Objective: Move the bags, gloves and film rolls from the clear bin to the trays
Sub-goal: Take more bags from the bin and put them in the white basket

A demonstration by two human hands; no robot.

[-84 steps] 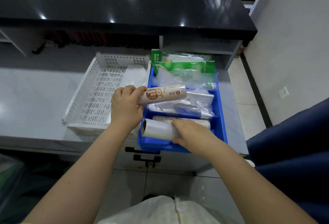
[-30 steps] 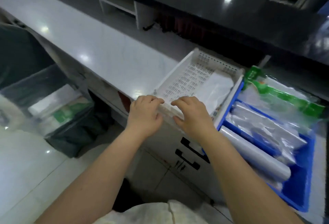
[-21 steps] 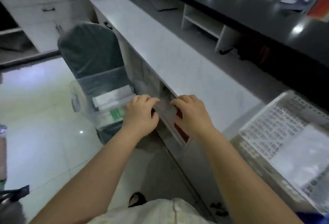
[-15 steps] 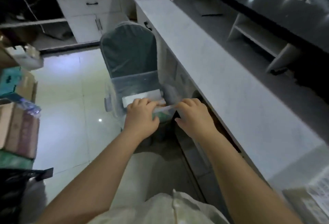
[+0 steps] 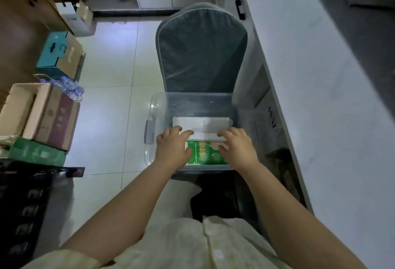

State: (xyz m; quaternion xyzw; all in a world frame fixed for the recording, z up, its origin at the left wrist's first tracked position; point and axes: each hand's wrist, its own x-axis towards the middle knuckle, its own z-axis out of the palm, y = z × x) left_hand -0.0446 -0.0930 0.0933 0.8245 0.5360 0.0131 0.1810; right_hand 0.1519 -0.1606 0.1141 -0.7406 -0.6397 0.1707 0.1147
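Step in hand: I am reaching down into the clear bin on the chair for another load — a pick-up, not a drop-off.

Left hand: fingers loosely curled and slightly spread, palm down, resting at the 9 o'clock edge of the white packs; it closes on nothing yet, as far as I can judge.

Right hand: likewise palm down, fingers curled over the 3 o'clock edge of those packs, thumb toward the green bag; whether the tips are already hooked under, I cannot tell.

Task's things: the white packs lie flat at the bin's middle, the green bag just at their 6 o'clock, partly under my wrists. No film rolls or gloves that I can make out here.

Trays: out of view; the white surface runs along my 3 o'clock.

Next move calls for: pressing both hands inward to pinch the stack from its two ends, lifting it clear of the bin wall, then turning toward 3 o'clock — the slick wrap may slip, so a firm squeeze seems wise.

Progress: my judgement is partway, since the bin holds items yet.
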